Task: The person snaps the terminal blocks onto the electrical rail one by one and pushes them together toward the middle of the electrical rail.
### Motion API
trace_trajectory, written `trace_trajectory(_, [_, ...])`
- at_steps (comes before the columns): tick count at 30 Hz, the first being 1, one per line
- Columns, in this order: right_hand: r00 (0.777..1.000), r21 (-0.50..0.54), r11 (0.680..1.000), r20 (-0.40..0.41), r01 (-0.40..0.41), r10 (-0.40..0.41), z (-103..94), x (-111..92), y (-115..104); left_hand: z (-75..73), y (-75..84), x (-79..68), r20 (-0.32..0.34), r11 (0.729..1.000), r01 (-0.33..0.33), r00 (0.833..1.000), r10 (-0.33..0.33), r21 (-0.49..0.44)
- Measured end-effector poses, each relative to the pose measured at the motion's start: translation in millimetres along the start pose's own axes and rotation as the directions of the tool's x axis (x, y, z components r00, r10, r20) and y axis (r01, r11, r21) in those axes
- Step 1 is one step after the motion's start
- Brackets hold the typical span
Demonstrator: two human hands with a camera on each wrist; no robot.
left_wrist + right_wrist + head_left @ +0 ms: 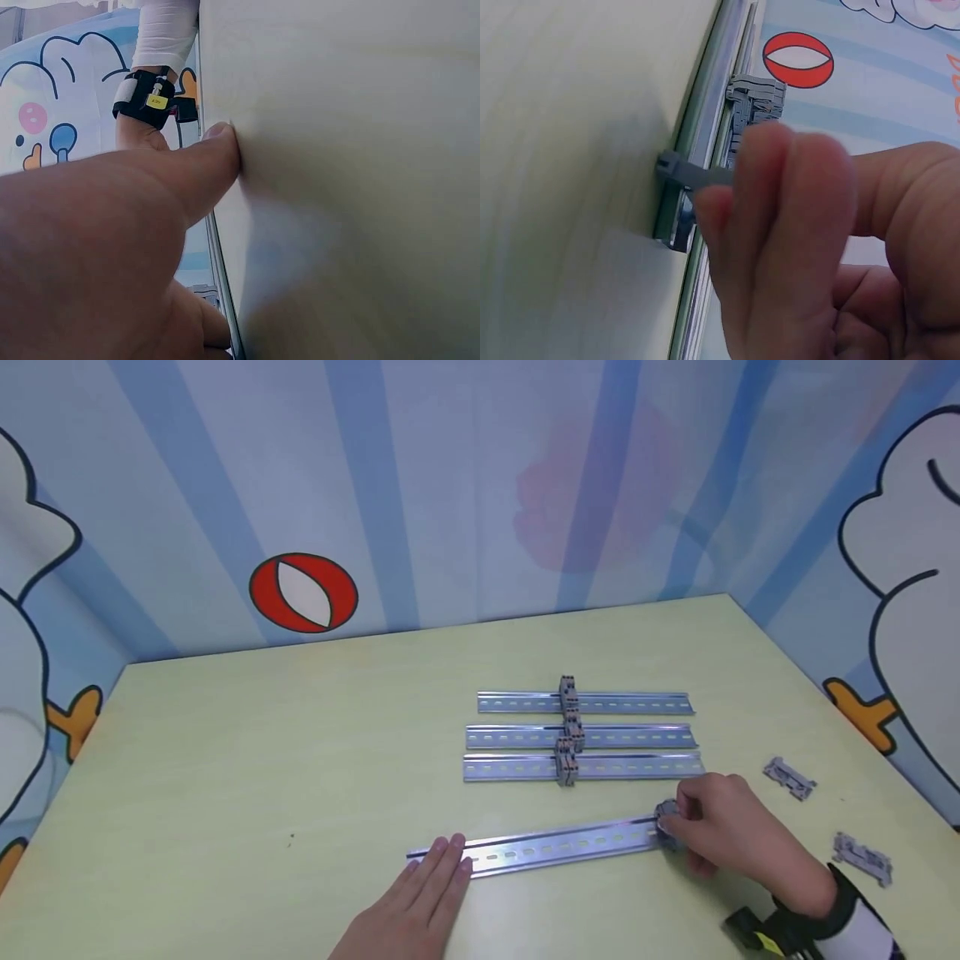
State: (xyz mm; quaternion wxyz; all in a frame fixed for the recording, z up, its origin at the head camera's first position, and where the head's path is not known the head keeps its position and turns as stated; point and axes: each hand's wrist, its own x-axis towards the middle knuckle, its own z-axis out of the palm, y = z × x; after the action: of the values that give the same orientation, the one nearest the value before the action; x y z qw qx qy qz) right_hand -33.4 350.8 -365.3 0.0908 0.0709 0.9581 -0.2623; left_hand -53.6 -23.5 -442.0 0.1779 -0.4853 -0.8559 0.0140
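In the head view a slotted metal DIN rail lies slightly slanted near the front of the table. My left hand rests on its left end with straight fingers. At the rail's right end, my right hand pinches a grey terminal block between thumb and fingers. The right wrist view shows this terminal block set across the rail close to its end, partly hidden by fingers. The left wrist view shows the left thumb against the tabletop; most of the rail is hidden there.
Behind lie three parallel rails, each with grey terminal blocks near its middle. Two loose terminal blocks, one farther back and one nearer, lie at the right. Printed cloth walls border the table.
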Motion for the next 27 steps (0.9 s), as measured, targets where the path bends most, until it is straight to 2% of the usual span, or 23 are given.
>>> trace_trajectory(3, [1.000, 0.019, 1.000, 0.022, -0.015, 0.015, -0.4, 1, 0, 0.0, 0.4, 0.0, -0.004, 1.000, 0.000, 1.000, 0.000, -0.005])
trace_trajectory(9, [0.999, 0.054, 0.999, 0.048, 0.007, -0.010, -3.3, 4, -1, 0.2, 0.8, -0.4, -0.008, 1.000, 0.005, 1.000, -0.005, -0.005])
trace_trajectory(16, [0.996, 0.050, 0.999, 0.091, 0.014, -0.019, -2.9, 15, -2, 3.3, 0.1, -1.9, -0.026, 1.000, 0.025, 0.999, -0.025, 0.007])
trace_trajectory(23, [0.997, 0.105, 0.994, 0.076, -0.036, 0.028, 2.2, 7, 8, 12.1, 0.2, -2.9, -0.077, 0.999, -0.008, 0.997, 0.012, 0.051])
trace_trajectory(27, [0.997, 0.092, 0.993, 0.048, -0.067, 0.062, 0.6, 6, 10, 12.7, -1.7, -1.9, -0.096, 0.998, -0.012, 0.995, 0.017, 0.063])
